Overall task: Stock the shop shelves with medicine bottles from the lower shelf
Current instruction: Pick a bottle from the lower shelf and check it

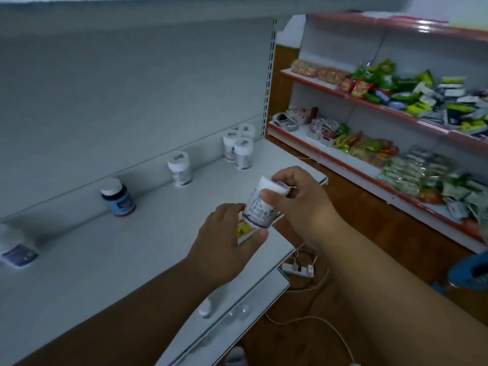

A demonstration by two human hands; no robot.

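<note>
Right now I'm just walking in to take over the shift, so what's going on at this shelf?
A person is stocking the white shelf. Both hands hold one white medicine bottle above its front edge: the left hand grips the base, the right hand pinches the cap. Four white bottles and a dark bottle already stand along the back.

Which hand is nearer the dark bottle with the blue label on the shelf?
Left. The left hand is right of the dark bottle, holding the white bottle; the right hand grips its cap farther right.

Snack packets (412, 93) piled on red-edged shelves (343, 94) at right; white power strip (298, 269) on brown floor (396, 233).
</note>
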